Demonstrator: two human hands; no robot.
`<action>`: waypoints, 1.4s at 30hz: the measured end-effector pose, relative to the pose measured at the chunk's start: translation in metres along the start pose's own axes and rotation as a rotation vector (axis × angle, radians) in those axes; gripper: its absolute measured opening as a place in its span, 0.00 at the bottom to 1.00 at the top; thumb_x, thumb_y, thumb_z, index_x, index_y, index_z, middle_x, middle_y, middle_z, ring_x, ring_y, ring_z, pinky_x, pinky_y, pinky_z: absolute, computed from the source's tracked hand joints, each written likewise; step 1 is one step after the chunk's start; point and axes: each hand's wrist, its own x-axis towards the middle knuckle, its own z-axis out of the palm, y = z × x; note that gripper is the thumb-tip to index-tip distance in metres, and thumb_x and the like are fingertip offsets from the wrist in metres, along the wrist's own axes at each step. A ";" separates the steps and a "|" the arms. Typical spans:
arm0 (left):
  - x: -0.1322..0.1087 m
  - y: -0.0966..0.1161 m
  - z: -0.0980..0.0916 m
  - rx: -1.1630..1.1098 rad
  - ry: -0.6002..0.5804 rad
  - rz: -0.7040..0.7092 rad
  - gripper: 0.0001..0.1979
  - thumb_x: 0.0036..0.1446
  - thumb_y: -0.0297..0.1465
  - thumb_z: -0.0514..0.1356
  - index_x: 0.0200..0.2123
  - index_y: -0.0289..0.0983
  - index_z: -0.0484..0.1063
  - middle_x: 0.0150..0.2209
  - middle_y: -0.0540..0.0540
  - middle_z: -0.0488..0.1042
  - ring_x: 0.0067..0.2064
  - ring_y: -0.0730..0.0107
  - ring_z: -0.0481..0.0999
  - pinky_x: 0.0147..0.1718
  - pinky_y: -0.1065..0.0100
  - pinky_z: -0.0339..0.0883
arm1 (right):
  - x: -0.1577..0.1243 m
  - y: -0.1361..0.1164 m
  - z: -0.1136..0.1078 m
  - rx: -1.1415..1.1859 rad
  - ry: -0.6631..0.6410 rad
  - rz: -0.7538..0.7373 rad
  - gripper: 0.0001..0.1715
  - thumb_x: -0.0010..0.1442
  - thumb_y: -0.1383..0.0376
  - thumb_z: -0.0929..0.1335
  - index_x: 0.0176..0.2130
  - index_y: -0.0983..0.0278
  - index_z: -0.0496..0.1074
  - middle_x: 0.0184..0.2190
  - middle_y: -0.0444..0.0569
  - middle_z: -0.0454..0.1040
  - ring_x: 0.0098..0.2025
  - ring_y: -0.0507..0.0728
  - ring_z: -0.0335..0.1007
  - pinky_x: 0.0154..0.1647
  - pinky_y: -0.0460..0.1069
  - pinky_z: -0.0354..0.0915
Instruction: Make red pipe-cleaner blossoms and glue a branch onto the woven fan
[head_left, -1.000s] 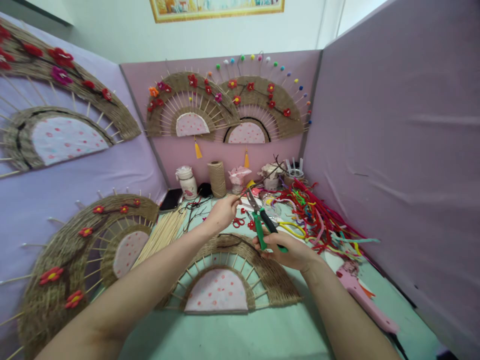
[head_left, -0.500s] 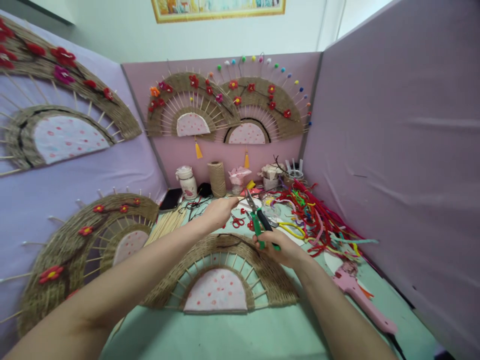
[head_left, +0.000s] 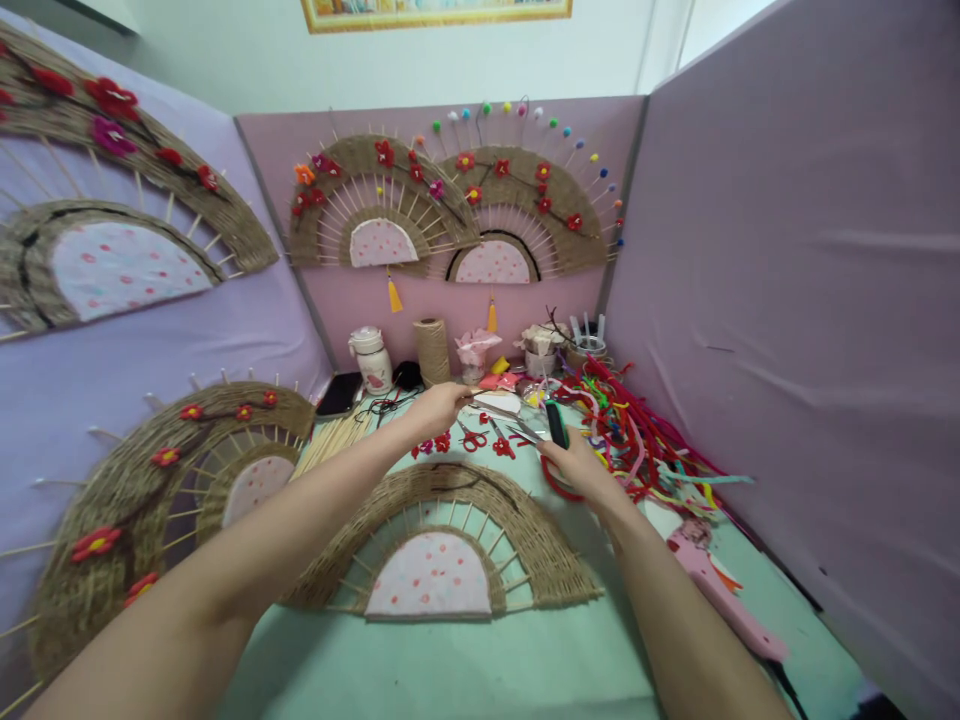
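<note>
My left hand (head_left: 441, 404) pinches a thin dark twig (head_left: 480, 393) that points right above the table. My right hand (head_left: 576, 462) is closed around green-and-black-handled pliers (head_left: 556, 425); their jaws are hard to make out. Metal blades (head_left: 525, 430) and a red loop (head_left: 561, 485) show beside that hand, and I cannot tell whether they belong together. Below both hands lies a woven twine fan (head_left: 547, 540) with a dark branch across its top and a spotted half-round (head_left: 431, 575) at its base. Small red-handled scissors (head_left: 472, 438) and red flowers (head_left: 504, 447) lie between the hands.
At right are a heap of coloured pipe cleaners (head_left: 637, 430) and a pink glue gun (head_left: 731, 600). A white bottle (head_left: 371, 362), twine spool (head_left: 432, 352) and cups stand at the back. Thin sticks (head_left: 330, 445) lie left. Finished fans (head_left: 495, 180) hang on the panels.
My right hand has moved up and right with the pliers, away from the twig and the fan. My left hand still holds the twig, shifted slightly. The view has tilted a little.
</note>
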 end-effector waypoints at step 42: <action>-0.114 -0.021 0.059 0.244 -0.037 -0.048 0.10 0.63 0.26 0.52 0.38 0.34 0.74 0.37 0.41 0.77 0.41 0.60 0.76 0.42 0.60 0.61 | 0.001 0.003 0.106 -1.249 -0.256 -0.475 0.20 0.64 0.70 0.60 0.52 0.65 0.72 0.49 0.55 0.74 0.50 0.60 0.68 0.52 0.50 0.58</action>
